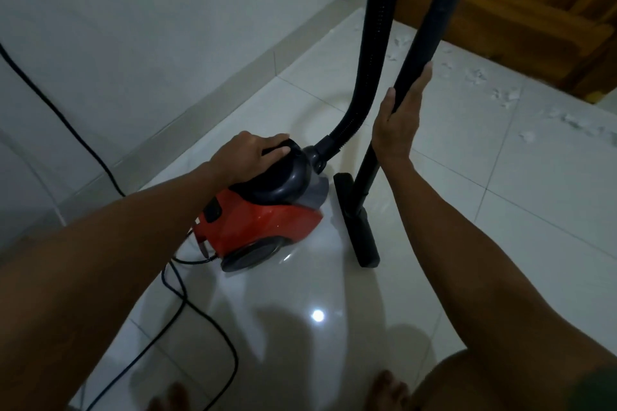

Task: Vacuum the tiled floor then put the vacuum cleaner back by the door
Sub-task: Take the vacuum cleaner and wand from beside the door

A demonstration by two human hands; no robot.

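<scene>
Now I start at the left; the black cord (83, 143) runs down the white wall (133, 10) and loops on the floor near my feet, so I should step around it and not trip; it goes into the back of the red vacuum cleaner (267, 220), which sits on the tiled floor (500, 210) close to the wall. My left hand (253, 153) lies on top of the dark lid, fingers curled over the front part; I cannot tell if I am pressing a button or holding a handle, because my hand hides it. I think a firm, slow push or grip is best here, so the body does not roll away on its wheels. Next comes the ribbed hose (377, 43), which bends up from the front of the cleaner; I should keep it free of kinks. Then my right hand (400, 120) is open and flat against the black tube (430, 43), thumb on one side, fingers straight; it only steadies the tube, so I should wrap my fingers around before I lift or push. The floor head (359, 230) rests flat on the tile, just beside the cleaner. Further right lie small white scraps (480, 77) near the wooden door (534, 10); I think those still need cleaning up, so the vacuuming is not done.
</scene>
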